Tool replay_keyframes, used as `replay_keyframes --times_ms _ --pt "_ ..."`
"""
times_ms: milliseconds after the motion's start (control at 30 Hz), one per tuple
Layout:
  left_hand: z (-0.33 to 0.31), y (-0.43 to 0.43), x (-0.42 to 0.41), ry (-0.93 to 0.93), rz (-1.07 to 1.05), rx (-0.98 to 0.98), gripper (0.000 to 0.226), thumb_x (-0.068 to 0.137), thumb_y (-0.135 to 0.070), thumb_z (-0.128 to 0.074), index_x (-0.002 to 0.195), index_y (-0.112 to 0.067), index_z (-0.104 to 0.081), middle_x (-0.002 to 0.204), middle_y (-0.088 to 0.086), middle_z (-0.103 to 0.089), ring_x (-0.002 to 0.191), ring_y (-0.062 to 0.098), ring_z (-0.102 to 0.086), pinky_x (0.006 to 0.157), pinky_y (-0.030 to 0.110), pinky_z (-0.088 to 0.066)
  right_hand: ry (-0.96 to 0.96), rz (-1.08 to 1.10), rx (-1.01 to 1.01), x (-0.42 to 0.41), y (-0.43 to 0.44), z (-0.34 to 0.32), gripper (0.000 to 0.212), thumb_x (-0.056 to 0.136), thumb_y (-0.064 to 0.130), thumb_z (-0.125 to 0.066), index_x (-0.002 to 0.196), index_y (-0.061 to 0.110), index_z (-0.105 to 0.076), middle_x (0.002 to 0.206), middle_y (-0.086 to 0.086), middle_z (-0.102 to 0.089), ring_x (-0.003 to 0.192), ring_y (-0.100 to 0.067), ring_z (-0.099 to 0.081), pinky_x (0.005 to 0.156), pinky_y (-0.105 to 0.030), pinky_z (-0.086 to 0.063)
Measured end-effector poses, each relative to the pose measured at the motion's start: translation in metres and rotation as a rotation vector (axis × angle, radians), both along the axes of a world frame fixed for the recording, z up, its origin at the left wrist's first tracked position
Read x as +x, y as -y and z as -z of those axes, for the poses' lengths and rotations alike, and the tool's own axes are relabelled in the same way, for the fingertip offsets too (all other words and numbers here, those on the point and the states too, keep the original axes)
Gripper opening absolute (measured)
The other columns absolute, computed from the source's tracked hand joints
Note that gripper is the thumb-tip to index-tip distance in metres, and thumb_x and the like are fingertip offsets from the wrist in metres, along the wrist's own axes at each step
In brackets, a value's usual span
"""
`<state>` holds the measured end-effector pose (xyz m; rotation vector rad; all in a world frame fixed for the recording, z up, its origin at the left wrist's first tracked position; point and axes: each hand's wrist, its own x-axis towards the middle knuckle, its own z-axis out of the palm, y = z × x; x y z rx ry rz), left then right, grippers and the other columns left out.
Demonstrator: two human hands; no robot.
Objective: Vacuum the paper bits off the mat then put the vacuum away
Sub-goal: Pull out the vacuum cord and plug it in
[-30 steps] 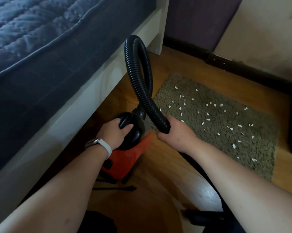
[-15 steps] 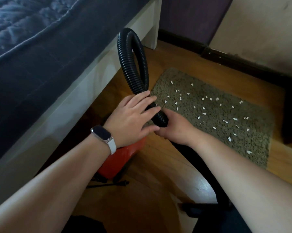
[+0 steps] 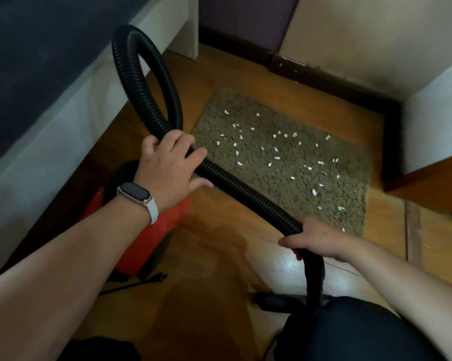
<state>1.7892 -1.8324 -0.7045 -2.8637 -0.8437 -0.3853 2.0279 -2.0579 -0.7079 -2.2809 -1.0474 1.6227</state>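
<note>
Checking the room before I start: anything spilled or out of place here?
Yes: white paper bits lie scattered across the speckled mat. Nothing else looks askew; both hands grip the black vacuum hose.

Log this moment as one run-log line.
stage: setup | left hand: grips hose near loop | right hand: grips hose lower | paper bits: on mat | vacuum: beside bed

Paper-strewn mat (image 3: pixel 292 178) beside red vacuum (image 3: pixel 152 235), hose (image 3: pixel 152 100) looped
</note>
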Motion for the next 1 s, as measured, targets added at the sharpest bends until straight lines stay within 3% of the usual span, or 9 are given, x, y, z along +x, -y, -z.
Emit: replay_keyframes --times_ms 100,267,467,567,700,800,933,1000 --pt "0.007 0.014 0.014 -0.009 0.025 -0.018 0.058 0.076 -0.068 -0.058 0.111 -0.023 -0.064 0.116 0.003 -0.059 0.119 0.027 -0.048 0.086 0.045 -0.032 0.048 -0.039 -0.054 0.015 0.010 -0.001 0.019 0.084 0.016 -0.070 0.091 0.007 -0.054 0.062 -0.009 -0.062 0.053 -0.023 -0.060 0.054 -0.029 -0.051" --pt "0.022 0.034 0.029 -0.045 0.087 -0.053 0.049 0.077 -0.056 -0.069 0.112 -0.022 -0.065 0.115 0.004 -0.060 0.115 0.028 -0.051 0.078 0.042 -0.033 0.138 -0.084 -0.210 0.044 0.019 0.002 0.036 0.080 0.019 -0.065 0.111 0.002 -0.057 0.065 -0.009 -0.060 0.051 -0.022 -0.056 0.052 -0.030 -0.049" --pt "0.046 0.067 0.036 -0.187 0.287 -0.006 0.041 0.078 -0.044 -0.072 0.108 -0.016 -0.065 0.097 0.007 -0.061 0.090 0.030 -0.058 0.075 0.041 -0.035 0.245 -0.172 -0.327 0.062 0.037 0.023 0.026 0.078 0.026 -0.068 0.102 0.018 -0.063 0.076 -0.002 -0.067 0.059 -0.017 -0.061 0.056 -0.028 -0.050" --pt "0.052 0.071 0.041 -0.186 0.312 -0.020 0.040 0.079 -0.044 -0.073 0.106 -0.015 -0.065 0.095 0.006 -0.062 0.089 0.029 -0.059 0.077 0.042 -0.038 0.366 -0.193 -0.269 0.067 0.048 0.042 0.023 0.076 0.036 -0.070 0.094 0.031 -0.058 0.084 0.005 -0.067 0.071 -0.013 -0.064 0.062 -0.028 -0.050" --pt "0.060 0.081 0.050 -0.159 0.388 0.009 0.036 0.081 -0.041 -0.071 0.102 -0.013 -0.065 0.088 0.005 -0.061 0.082 0.029 -0.059 0.074 0.040 -0.041 0.497 -0.237 -0.232 0.067 0.051 0.055 0.024 0.076 0.034 -0.071 0.090 0.031 -0.051 0.086 0.006 -0.063 0.080 -0.017 -0.062 0.068 -0.029 -0.050" --pt "0.058 0.088 0.057 -0.074 0.409 0.053 0.035 0.085 -0.040 -0.068 0.105 -0.012 -0.064 0.088 0.004 -0.061 0.082 0.027 -0.058 0.078 0.041 -0.041 0.492 -0.229 -0.109 0.056 0.031 0.050 0.029 0.076 0.025 -0.071 0.098 0.027 -0.052 0.081 0.007 -0.060 0.078 -0.020 -0.060 0.058 -0.026 -0.043" --pt "0.031 0.072 0.061 0.076 0.392 0.112 0.034 0.090 -0.040 -0.059 0.111 -0.014 -0.065 0.103 0.003 -0.065 0.103 0.025 -0.061 0.101 0.047 -0.035 0.459 -0.201 0.217 0.023 -0.010 0.033 0.039 0.076 0.028 -0.073 0.111 0.025 -0.056 0.092 0.001 -0.067 0.084 -0.023 -0.064 0.069 -0.034 -0.052" --pt "0.018 0.058 0.055 0.115 0.402 0.107 0.036 0.091 -0.042 -0.058 0.114 -0.015 -0.065 0.117 0.004 -0.065 0.117 0.025 -0.057 0.107 0.047 -0.031 0.461 -0.198 0.312 0.012 -0.026 0.023 0.036 0.076 0.029 -0.072 0.108 0.026 -0.056 0.089 0.001 -0.066 0.082 -0.024 -0.064 0.068 -0.034 -0.052"
